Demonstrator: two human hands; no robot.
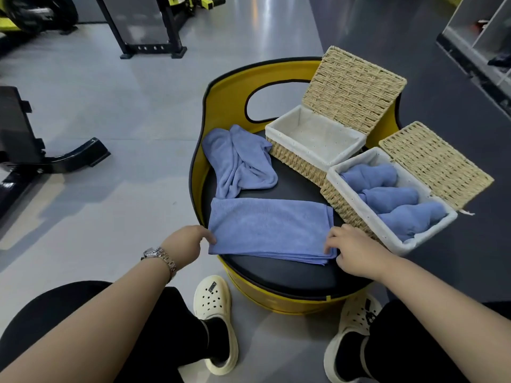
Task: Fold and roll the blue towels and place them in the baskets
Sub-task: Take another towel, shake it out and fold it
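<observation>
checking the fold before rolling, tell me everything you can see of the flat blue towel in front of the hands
The flat blue terry-cloth towel lies folded into a long layered rectangle on the black padded seat, stacked edges showing at its near right corner. The left hand pinches its left end; the right hand holds the right corner. It lies apart from the crumpled blue towel behind.

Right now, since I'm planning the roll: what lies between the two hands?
The folded blue towel spans it in the head view, left hand and right hand at its ends.
</observation>
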